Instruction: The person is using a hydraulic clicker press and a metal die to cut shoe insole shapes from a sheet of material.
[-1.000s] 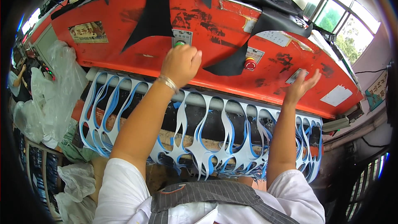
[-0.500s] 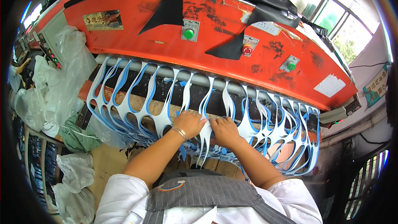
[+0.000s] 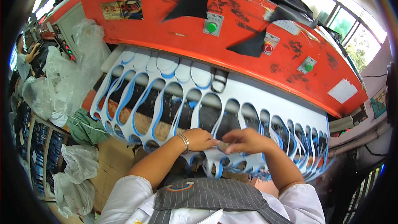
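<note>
A layered white-and-blue foam sheet (image 3: 265, 89), punched with rows of long rounded holes, runs out from under the red machine and sags toward me. Rounded cut pieces (image 3: 201, 74) still sit in its far left part. Among them lies a dark, metal-edged oval frame (image 3: 219, 80), apparently a cutting die. My left hand (image 3: 200, 139), with a bracelet at the wrist, is closed over the near strips of the sheet; its fingertips are partly hidden. Just right of it, my right hand (image 3: 247, 141) hovers over the sheet, thumb and fingers apart and slightly blurred.
The red machine (image 3: 174, 29) spans the far side, with green buttons (image 3: 212, 27), a red knob (image 3: 268, 48) and black scraps (image 3: 248, 45) draped over it. Clear plastic bags (image 3: 85, 54) and a slatted rack (image 3: 39, 149) stand left. Another person (image 3: 23, 58) is far left.
The foam sheet has come toward me, baring a wide white stretch with cut pieces and the dark frame. My right hand has lifted off the strips; my left is slightly lower. The view has shifted.
</note>
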A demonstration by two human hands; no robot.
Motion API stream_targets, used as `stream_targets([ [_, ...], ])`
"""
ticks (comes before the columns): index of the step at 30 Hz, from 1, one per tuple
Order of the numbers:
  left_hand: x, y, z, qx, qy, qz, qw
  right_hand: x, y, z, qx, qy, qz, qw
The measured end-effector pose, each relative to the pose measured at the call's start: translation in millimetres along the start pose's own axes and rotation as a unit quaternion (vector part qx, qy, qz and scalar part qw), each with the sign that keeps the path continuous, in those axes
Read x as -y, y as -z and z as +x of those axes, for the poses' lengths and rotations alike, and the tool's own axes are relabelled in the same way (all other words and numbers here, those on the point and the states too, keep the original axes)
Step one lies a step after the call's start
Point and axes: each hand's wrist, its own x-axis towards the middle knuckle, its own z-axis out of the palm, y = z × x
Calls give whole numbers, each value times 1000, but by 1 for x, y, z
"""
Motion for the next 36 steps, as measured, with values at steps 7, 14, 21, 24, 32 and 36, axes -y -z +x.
stream_targets([
  [7,40,-12,62,-296,-131,-45,945,-75,11,90,-251,169,-280,911],
  [14,59,-41,44,-227,-175,31,958,-87,-45,83,-253,232,-264,901],
  [21,84,-8,41,-279,-253,-73,924,-41,-9,108,-219,246,-199,923],
  [24,81,-40,46,-272,-215,-41,937,-61,20,124,-97,137,-274,947],
  [32,83,-35,54,-398,-217,-91,887,-4,56,209,-9,181,-613,769],
  [36,65,-32,69,-405,-250,-194,858,-49,69,195,-83,265,-542,793],
])
